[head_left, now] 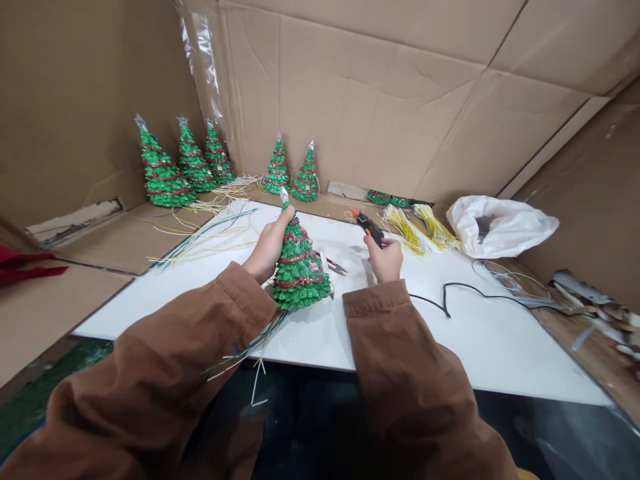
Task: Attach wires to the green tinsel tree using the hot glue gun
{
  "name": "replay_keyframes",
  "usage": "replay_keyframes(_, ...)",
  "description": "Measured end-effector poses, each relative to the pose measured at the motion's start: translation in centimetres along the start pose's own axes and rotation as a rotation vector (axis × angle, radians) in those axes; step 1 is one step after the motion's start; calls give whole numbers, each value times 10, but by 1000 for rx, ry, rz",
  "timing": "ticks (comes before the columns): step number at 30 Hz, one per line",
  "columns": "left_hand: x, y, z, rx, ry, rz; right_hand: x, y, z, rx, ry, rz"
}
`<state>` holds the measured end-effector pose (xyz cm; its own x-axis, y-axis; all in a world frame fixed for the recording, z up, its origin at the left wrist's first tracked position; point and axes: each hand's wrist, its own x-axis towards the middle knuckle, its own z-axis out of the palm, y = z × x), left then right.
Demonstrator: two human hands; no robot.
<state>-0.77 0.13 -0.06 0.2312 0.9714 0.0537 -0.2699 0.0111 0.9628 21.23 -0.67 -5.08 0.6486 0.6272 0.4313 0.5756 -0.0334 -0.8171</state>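
Observation:
My left hand (270, 245) is wrapped round the upper part of a small green Christmas tree figure (303, 270) with red garlands and a clear tip. The tree leans a little, held above the white board (415, 347). In my right hand (386, 261) is a black glue gun (367, 229) with an orange nozzle, pointing up and to the left, apart from the tree. Its black cord (480, 293) runs off to the right. Snips (337, 268) lie on the board behind the tree, partly hidden by it. Green and white wires (260, 343) hang below the tree by my left sleeve.
Several finished-looking trees (163, 170) stand along the cardboard wall (350, 100) at the back and left. Loose yellow and green wires (210, 230) spread over the board's left side. Yellow-white wire bundles (405, 230) and a white plastic bag (505, 230) sit at the right.

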Motion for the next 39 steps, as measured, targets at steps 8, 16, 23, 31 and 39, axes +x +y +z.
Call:
replay_keyframes(8, 1, 1, -1, 43, -20, 6, -5, 14, 5, -278, -36, 41)
replay_keyframes(16, -2, 2, 1, 73, -24, 27, -23, -27, -5, -51, -43, -426)
replay_keyframes(23, -4, 2, 3, 162, 26, 129, -69, -78, -19, 372, -326, -914)
replay_keyframes(31, -4, 1, 5, 192, 32, 185, -74, -77, -12, 399, -318, -983)
replay_keyframes(39, -3, 0, 5, 195, 41, 187, -78, -75, -10, 427, -310, -917)
